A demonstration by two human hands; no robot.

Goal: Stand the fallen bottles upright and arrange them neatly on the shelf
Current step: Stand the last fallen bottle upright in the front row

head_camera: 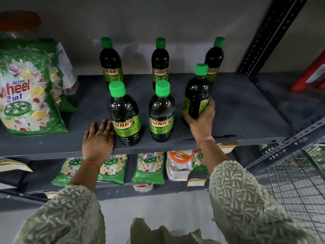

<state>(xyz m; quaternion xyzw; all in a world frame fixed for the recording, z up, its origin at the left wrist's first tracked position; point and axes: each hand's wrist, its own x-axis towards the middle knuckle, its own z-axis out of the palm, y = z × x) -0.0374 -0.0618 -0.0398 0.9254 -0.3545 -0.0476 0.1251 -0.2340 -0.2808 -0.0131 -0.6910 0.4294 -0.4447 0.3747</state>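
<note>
Several dark bottles with green caps and "SUNNY" labels stand upright on the grey shelf [246, 110] in two rows. The back row holds a left bottle [110, 62], a middle bottle [160, 62] and a right bottle [214, 59]. In front stand a left bottle [125, 113] and a middle bottle [161, 111]. My right hand [202, 120] grips the front right bottle [197, 92] around its lower body, label turned away. My left hand [98, 138] lies flat on the shelf's front edge, its fingers beside the front left bottle.
A green "Wheel" detergent bag [26, 95] leans at the shelf's left, with a clear packet behind it. The lower shelf holds more detergent bags [149, 169] and a jar. A slotted metal upright [270, 36] rises at right, a wire basket [299, 182] sits lower right.
</note>
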